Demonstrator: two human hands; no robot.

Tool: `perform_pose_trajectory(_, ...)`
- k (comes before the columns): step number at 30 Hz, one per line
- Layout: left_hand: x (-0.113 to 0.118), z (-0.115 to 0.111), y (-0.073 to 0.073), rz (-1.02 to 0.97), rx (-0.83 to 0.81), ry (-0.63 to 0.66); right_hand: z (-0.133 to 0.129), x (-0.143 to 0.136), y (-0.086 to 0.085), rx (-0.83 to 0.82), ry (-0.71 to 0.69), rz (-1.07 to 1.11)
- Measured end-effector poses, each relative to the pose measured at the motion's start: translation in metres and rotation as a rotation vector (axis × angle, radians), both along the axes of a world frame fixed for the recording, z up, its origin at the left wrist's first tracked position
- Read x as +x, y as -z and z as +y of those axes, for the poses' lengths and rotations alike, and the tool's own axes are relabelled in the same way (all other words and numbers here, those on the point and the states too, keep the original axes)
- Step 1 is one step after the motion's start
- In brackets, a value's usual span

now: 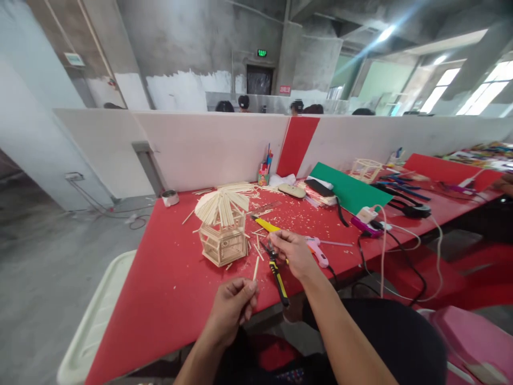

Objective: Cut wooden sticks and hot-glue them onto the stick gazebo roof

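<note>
Left hand [235,306] grips stick [256,269] low, presumably leaving its tip free. Right hand [294,253] pinched by pliers [278,278]; cannot tell if grasping. Model [223,247] upright on table [160,305], apparently for easy reach.

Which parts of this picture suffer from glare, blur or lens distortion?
Head view: the ceiling light throws a diagonal streak of glare, and the far-right window is washed out. Head view again: the small stick house looks slightly soft; the wide lens seems to stretch things near the edges.
</note>
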State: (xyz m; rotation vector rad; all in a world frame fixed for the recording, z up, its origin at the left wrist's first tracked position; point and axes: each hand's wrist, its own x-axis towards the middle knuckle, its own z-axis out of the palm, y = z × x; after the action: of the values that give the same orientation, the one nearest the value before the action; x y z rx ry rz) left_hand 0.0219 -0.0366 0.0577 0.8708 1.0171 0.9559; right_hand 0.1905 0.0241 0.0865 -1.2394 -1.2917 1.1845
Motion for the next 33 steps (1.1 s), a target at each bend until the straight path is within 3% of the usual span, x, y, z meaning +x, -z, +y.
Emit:
perform_pose_trajectory(6, -0.017, -0.001, -0.012, -0.067, 0.094, -0.131, -0.029, -0.006, 0.001, 0.066, -0.229, -0.304)
perform_pose_trajectory(10, -0.021, 0.009, -0.025, -0.064, 0.139, -0.163, -0.034, -0.017, -0.02, 0.211, -0.169, -0.349)
perform_pose_trajectory(15, -0.022, 0.021, -0.038, -0.04, 0.168, -0.162, -0.005, -0.037, -0.055, 0.366, -0.174, -0.289)
perform_pose_trajectory(23, -0.026, 0.041, -0.056, -0.101, 0.219, -0.309, 0.038, -0.054, -0.074, 0.425, -0.201, -0.253)
perform_pose_trajectory(29, -0.026, 0.053, -0.061, -0.158, 0.276, -0.422, 0.054, -0.061, -0.094, 0.773, -0.18, -0.684)
perform_pose_trajectory(33, -0.028, 0.059, -0.057, -0.155, 0.293, -0.443, 0.065, -0.062, -0.095, 0.884, -0.15, -0.834)
